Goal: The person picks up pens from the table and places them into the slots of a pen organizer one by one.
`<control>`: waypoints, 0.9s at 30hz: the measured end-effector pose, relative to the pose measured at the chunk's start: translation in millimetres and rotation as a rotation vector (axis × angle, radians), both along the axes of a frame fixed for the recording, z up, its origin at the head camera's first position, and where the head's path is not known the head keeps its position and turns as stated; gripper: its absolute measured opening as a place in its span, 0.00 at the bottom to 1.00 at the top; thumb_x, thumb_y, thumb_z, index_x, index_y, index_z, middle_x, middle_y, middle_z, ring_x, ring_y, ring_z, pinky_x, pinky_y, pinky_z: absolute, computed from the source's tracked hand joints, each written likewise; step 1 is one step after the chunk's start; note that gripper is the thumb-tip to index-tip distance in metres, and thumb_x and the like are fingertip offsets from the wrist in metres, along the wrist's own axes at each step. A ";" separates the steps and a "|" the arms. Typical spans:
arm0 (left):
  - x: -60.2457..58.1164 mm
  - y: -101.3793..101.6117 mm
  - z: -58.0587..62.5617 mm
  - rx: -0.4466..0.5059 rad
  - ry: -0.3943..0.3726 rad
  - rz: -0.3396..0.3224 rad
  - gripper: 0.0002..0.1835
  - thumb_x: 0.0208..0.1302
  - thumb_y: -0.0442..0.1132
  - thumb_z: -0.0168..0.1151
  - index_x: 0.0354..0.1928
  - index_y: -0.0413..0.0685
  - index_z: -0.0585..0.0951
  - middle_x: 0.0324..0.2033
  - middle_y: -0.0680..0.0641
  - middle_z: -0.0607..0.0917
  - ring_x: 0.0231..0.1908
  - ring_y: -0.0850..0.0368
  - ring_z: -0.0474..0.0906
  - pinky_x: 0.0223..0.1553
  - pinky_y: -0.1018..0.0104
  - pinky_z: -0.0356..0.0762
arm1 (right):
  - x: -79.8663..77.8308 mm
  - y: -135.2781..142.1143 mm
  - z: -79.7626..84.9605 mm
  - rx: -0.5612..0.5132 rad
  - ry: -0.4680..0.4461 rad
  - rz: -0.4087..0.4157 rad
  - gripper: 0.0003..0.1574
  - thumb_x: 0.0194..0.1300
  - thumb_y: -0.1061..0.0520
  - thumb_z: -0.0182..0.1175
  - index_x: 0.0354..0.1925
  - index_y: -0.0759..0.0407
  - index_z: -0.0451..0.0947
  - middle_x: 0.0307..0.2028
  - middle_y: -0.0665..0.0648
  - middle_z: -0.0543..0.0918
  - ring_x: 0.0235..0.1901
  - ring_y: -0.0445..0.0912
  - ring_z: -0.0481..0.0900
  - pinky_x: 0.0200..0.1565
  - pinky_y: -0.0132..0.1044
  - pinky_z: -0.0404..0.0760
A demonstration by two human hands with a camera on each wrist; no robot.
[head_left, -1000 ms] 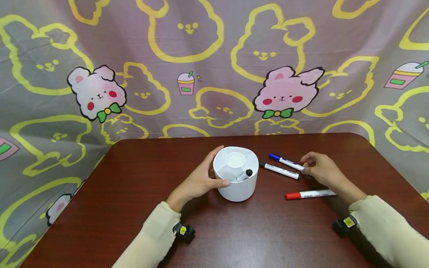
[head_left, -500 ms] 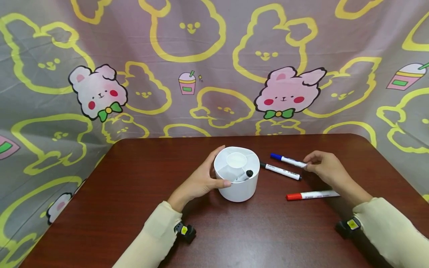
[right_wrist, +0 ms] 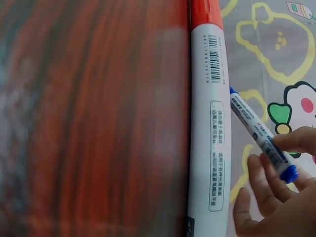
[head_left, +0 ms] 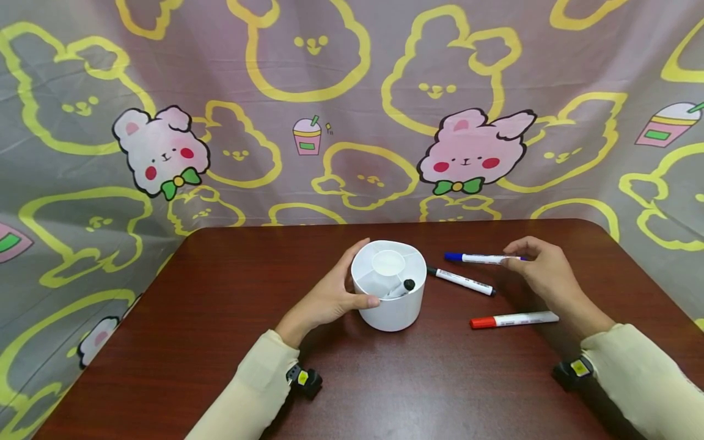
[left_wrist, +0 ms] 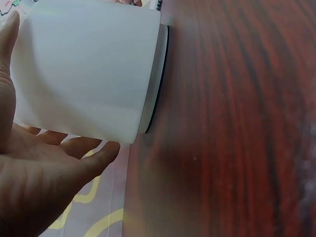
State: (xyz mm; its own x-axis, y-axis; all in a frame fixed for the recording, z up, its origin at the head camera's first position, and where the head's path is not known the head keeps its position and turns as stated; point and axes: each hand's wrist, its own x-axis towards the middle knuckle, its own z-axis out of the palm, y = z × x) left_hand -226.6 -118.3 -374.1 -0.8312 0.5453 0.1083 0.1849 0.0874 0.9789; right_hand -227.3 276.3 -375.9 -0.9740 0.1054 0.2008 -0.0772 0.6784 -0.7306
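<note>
A dark red-brown wooden table (head_left: 220, 293) is seen, and behind it a grey-pink curtain (head_left: 341, 85) with yellow animal outlines is hung. A white container (head_left: 390, 315) is placed upright around the middle of the table. Its side is gripped by the left hand (head_left: 327, 293), with the thumb at the near rim and the fingers curved behind the wall, probably so that sliding is prevented. By the right hand (head_left: 544, 272), the blue marker (head_left: 483, 259) is pinched between thumb and finger near one end, by which most of its length is left free; whether it is lifted from the table cannot be told surely. Nearer to the person, the red marker (head_left: 514, 319) is laid flat; a black marker (head_left: 464, 281) is laid just beside the container. The container is divided into compartments around a round centre, and in the near one a black-capped marker (head_left: 406, 288) is leaned, cap upward.
</note>
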 end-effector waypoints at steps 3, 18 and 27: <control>-0.5 0.0 -0.6 -0.010 0.011 0.006 0.67 0.49 0.54 0.86 0.84 0.60 0.50 0.75 0.43 0.67 0.68 0.48 0.71 0.68 0.57 0.72 | 1.4 -0.1 2.2 -0.041 0.015 -0.025 0.15 0.70 0.55 0.68 0.49 0.64 0.82 0.37 0.45 0.86 0.37 0.38 0.72 0.34 0.31 0.72; -1.2 1.2 0.1 -0.088 0.043 0.044 0.66 0.51 0.47 0.86 0.84 0.61 0.49 0.74 0.45 0.69 0.70 0.48 0.69 0.75 0.48 0.61 | 0.6 -1.8 10.0 -0.308 0.173 -0.091 0.15 0.66 0.62 0.70 0.41 0.40 0.80 0.29 0.25 0.81 0.33 0.27 0.76 0.31 0.19 0.74; 1.3 2.1 2.3 -0.113 0.050 0.057 0.66 0.51 0.47 0.85 0.84 0.64 0.49 0.73 0.46 0.71 0.71 0.49 0.68 0.77 0.46 0.57 | 4.6 -6.2 22.0 -0.340 0.179 -0.093 0.13 0.67 0.60 0.71 0.45 0.46 0.79 0.34 0.29 0.81 0.38 0.30 0.77 0.34 0.17 0.76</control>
